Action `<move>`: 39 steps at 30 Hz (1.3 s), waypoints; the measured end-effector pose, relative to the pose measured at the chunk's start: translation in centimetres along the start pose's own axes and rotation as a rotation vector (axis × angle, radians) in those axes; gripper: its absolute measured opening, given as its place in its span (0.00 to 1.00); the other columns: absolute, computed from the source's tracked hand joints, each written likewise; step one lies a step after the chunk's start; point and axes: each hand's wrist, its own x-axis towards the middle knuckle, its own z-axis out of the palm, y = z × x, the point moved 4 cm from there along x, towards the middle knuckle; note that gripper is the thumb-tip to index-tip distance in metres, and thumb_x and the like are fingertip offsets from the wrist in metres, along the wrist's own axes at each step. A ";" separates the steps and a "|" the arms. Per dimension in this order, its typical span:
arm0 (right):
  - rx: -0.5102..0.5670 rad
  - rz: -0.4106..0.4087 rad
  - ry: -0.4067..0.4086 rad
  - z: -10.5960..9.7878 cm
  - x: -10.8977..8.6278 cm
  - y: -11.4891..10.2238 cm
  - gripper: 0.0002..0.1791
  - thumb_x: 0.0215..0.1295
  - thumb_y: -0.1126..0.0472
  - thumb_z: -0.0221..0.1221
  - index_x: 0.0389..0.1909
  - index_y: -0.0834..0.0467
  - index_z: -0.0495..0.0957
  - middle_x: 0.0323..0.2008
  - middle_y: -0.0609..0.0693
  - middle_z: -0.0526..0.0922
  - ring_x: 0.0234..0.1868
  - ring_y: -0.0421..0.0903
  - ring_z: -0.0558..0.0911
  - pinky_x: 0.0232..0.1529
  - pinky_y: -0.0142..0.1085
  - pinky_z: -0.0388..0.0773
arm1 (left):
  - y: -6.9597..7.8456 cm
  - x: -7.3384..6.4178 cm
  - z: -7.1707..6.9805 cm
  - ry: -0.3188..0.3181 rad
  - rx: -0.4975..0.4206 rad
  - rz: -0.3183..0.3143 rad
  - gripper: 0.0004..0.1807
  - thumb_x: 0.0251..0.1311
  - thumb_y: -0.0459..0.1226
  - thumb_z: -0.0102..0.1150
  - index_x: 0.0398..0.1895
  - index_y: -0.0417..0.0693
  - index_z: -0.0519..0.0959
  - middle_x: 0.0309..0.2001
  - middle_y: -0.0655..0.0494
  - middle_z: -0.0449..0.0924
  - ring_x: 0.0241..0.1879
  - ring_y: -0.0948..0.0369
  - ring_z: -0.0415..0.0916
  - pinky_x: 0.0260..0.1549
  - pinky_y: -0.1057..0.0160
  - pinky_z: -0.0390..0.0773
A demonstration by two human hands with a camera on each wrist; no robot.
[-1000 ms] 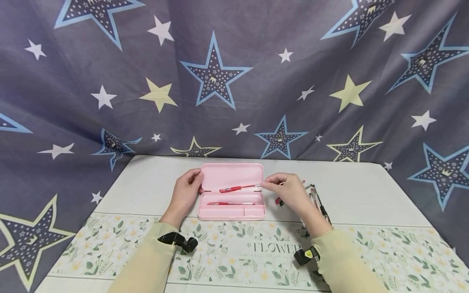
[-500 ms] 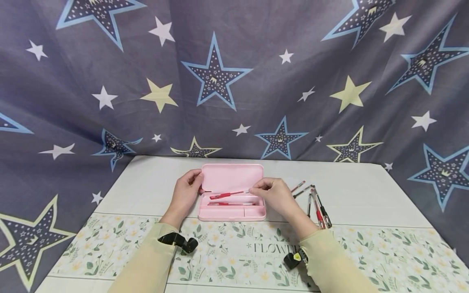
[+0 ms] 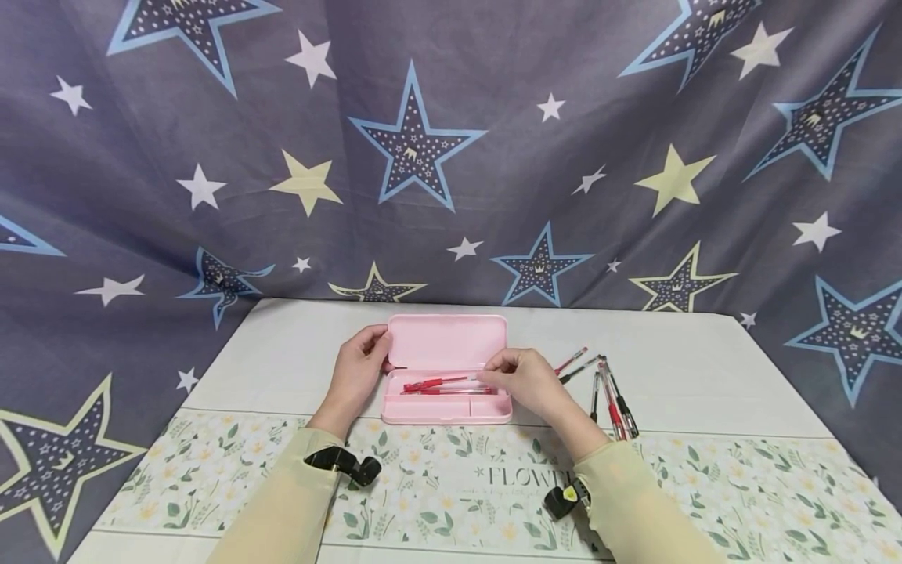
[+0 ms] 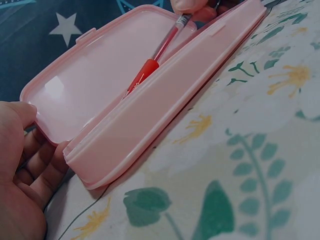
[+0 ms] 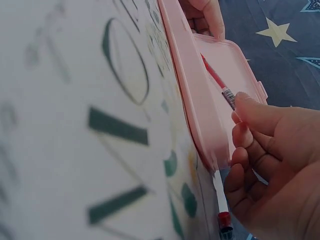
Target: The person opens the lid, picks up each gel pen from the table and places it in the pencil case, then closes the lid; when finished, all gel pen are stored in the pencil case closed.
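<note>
A pink pencil case lies open on the table, its lid raised at the back. My left hand grips the lid's left edge, thumb on the inner face and fingers behind. Between right thumb and fingertips, my right hand pinches the clear end of a red pen. That pen slants down into the long rear compartment, its red grip end lowest. Another red pen lies along the same compartment. Two smaller front compartments hold nothing visible.
To the right of the case lie several loose red and black pens, partly fanned out. A floral runner printed with "FLOWER" crosses the white table. Behind hangs a dark curtain with stars.
My right hand has moved left and down, carrying the red pen from beside the lid into the rear compartment. The loose pens on the right have come into view. My left hand stays put.
</note>
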 end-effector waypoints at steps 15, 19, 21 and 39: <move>-0.083 -0.033 -0.027 0.0 0.3 0.1 0.05 0.71 0.59 0.75 0.34 0.50 0.90 0.29 0.43 0.84 0.32 0.44 0.79 0.37 0.38 0.76 | 0.1 0.1 0.0 0.001 -0.015 0.004 0.14 0.85 0.38 0.58 0.64 0.42 0.84 0.45 0.45 0.82 0.32 0.59 0.80 0.32 0.68 0.85; -0.087 -0.037 -0.030 -0.1 0.2 0.1 0.04 0.71 0.59 0.75 0.35 0.51 0.91 0.30 0.43 0.85 0.33 0.44 0.79 0.37 0.38 0.77 | 0.1 0.0 0.0 -0.002 -0.020 0.002 0.14 0.85 0.38 0.58 0.63 0.42 0.84 0.44 0.45 0.82 0.32 0.58 0.80 0.32 0.68 0.85; -0.090 -0.046 -0.028 -0.1 0.2 0.1 0.03 0.71 0.60 0.75 0.36 0.51 0.91 0.30 0.43 0.85 0.33 0.44 0.80 0.38 0.38 0.77 | 0.1 0.0 0.0 -0.006 -0.019 0.004 0.14 0.85 0.38 0.57 0.64 0.42 0.84 0.45 0.44 0.82 0.32 0.58 0.80 0.32 0.68 0.85; -0.044 -0.055 0.004 -2.5 -0.4 0.3 0.05 0.71 0.60 0.74 0.44 0.56 0.91 0.35 0.46 0.87 0.37 0.45 0.81 0.40 0.37 0.79 | 0.0 0.1 0.0 -0.009 -0.022 0.017 0.15 0.85 0.38 0.58 0.64 0.40 0.84 0.45 0.42 0.82 0.31 0.60 0.80 0.32 0.69 0.85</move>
